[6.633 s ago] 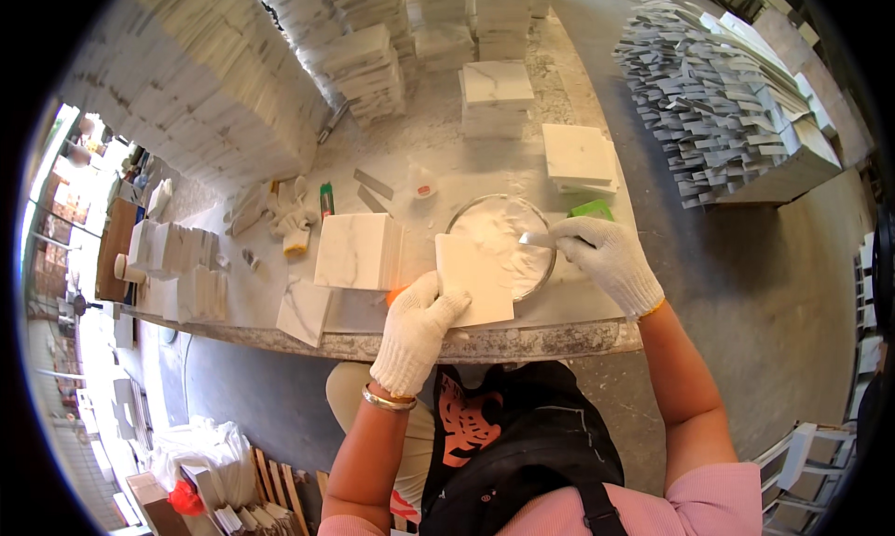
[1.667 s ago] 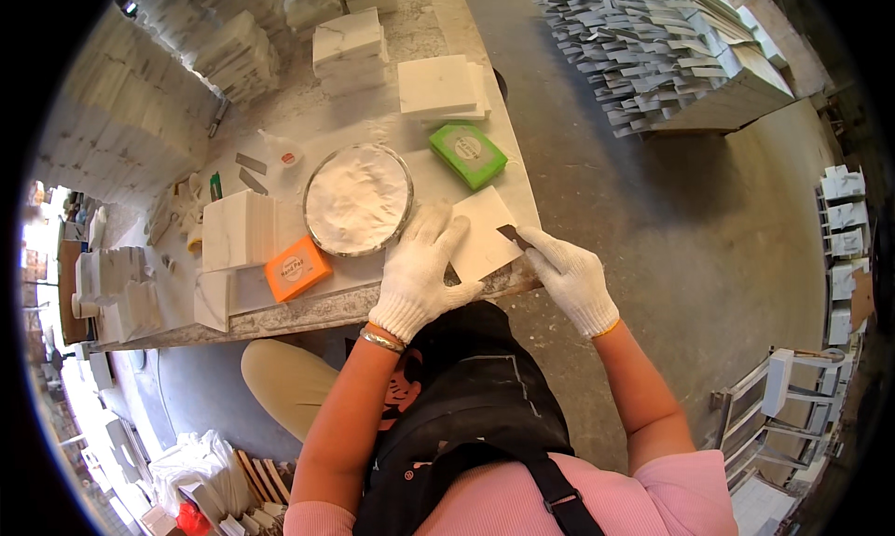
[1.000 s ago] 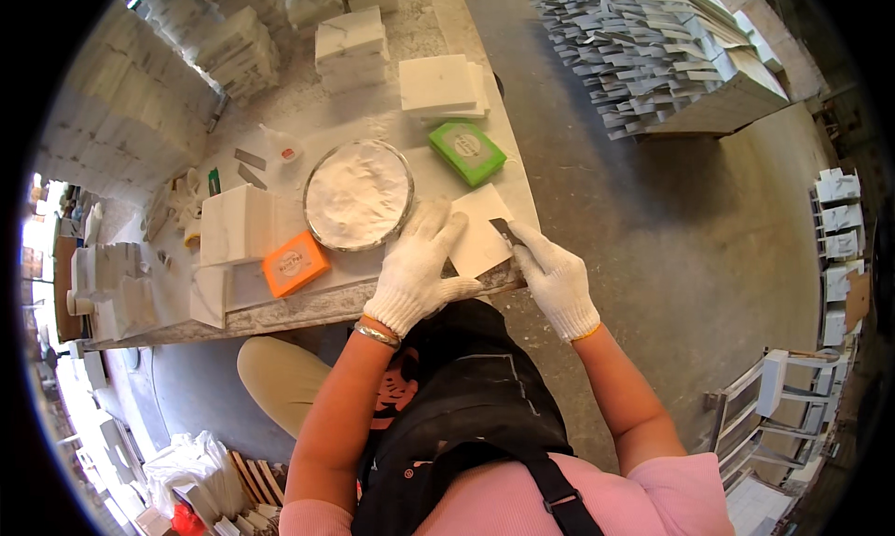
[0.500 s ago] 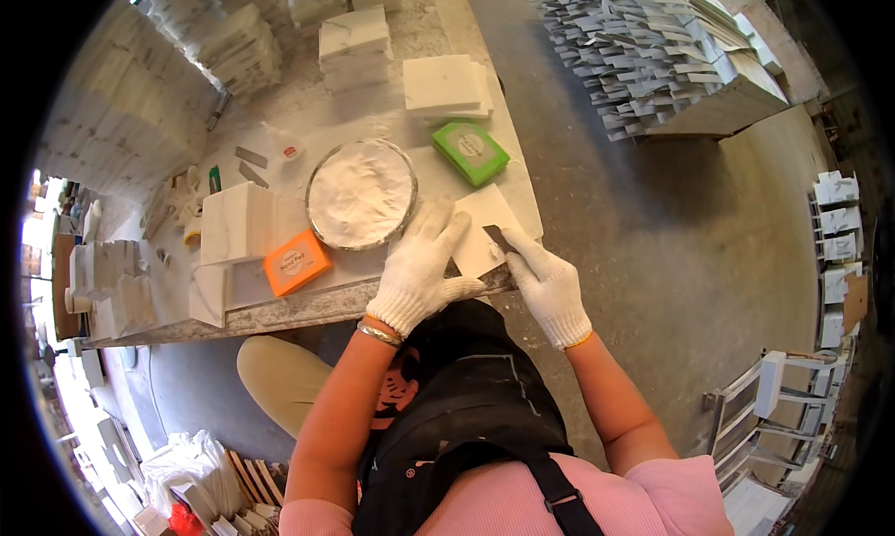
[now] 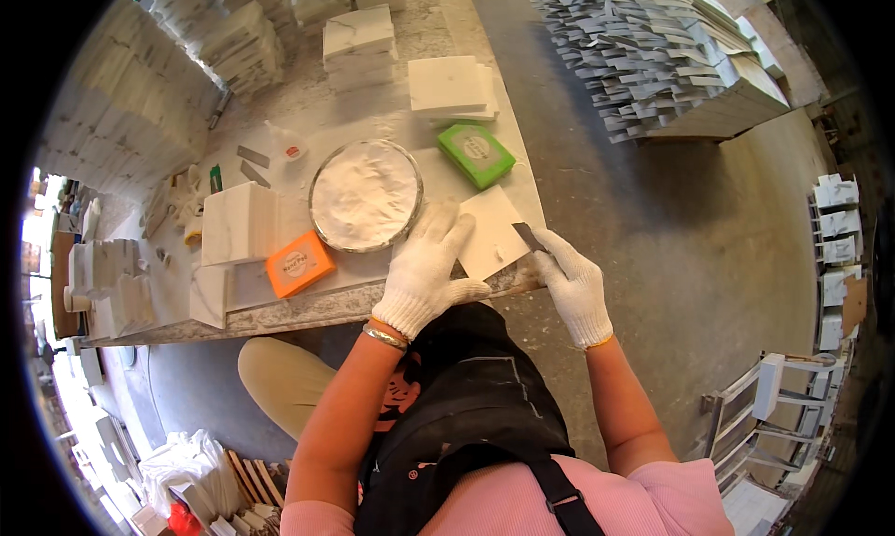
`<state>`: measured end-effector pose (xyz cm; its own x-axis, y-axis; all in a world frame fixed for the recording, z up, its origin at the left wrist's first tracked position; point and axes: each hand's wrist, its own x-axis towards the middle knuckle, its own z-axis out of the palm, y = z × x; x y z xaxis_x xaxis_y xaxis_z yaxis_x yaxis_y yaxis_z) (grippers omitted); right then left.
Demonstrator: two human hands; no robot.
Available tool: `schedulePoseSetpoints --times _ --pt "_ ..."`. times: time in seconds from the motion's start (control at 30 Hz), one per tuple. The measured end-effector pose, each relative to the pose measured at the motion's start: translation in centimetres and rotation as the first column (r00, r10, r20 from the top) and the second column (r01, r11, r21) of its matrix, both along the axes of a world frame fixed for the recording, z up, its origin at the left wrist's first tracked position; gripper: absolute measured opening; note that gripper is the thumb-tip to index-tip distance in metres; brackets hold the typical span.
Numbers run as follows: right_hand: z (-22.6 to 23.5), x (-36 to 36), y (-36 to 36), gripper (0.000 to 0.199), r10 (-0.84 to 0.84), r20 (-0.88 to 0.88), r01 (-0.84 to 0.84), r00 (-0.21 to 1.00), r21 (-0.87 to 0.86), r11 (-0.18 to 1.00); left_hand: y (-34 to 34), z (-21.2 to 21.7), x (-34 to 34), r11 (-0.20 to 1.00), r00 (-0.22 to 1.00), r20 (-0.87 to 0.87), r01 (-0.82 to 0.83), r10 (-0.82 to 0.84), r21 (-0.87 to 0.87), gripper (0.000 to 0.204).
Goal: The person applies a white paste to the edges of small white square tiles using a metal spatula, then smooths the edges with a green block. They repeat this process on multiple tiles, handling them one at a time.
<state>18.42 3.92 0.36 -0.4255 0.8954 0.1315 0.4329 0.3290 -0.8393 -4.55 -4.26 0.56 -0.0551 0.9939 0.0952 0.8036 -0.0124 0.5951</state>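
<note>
My gloved left hand (image 5: 427, 264) lies flat with its fingers stretched out, resting along the left edge of a square white tile (image 5: 496, 226) at the table's front edge. A small pale lump sits on the tile's face. In my gloved right hand (image 5: 571, 282), fingers closed, is a thin dark scraper blade (image 5: 529, 237), its tip by the tile's right edge. Left of the tile stands a round metal-rimmed tray of white paste (image 5: 365, 197). Beyond the tile is a green hand pad (image 5: 476, 155); an orange hand pad (image 5: 299, 264) lies left of my left hand.
Tile stacks stand at the left (image 5: 239, 223) and back (image 5: 360, 44) of the table, with a few tiles (image 5: 449, 85) behind the green pad. Two loose blades (image 5: 253, 163) lie left of the tray. A crate of thin strips (image 5: 643, 61) and a metal rack (image 5: 760, 410) are off to the right.
My right hand has moved right with the scraper blade, from over the tile to its right edge. My left hand has barely shifted.
</note>
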Motion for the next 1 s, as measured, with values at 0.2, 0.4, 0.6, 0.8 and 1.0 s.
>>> schedulePoseSetpoints --times 0.2,0.4,0.6,0.8,1.0 --pt "-0.2 -1.3 -0.5 0.032 0.019 0.064 -0.023 0.998 0.055 0.998 -0.1 -0.9 0.0 1.000 1.000 -0.012 -0.019 0.020 0.018 0.095" --pt "-0.1 -2.8 -1.4 0.032 0.058 0.072 -0.062 0.996 0.067 0.996 0.1 -0.3 0.0 1.000 1.000 0.003 -0.019 0.019 -0.008 0.096" --pt "1.2 -1.4 -1.2 0.032 0.083 0.193 -0.083 0.978 -0.005 0.997 -0.1 -0.3 0.0 1.000 1.000 -0.019 -0.022 0.022 0.000 0.097" --pt "-0.6 -2.4 -2.4 0.032 0.043 0.089 -0.053 0.995 0.111 0.992 0.0 -1.1 0.0 0.999 1.000 -0.017 -0.024 0.025 0.037 0.099" --pt "-1.1 -4.3 -2.8 0.030 0.090 0.047 -0.096 0.995 0.147 0.984 0.2 -1.0 0.2 0.990 0.998 -0.052 -0.036 0.043 0.139 0.095"
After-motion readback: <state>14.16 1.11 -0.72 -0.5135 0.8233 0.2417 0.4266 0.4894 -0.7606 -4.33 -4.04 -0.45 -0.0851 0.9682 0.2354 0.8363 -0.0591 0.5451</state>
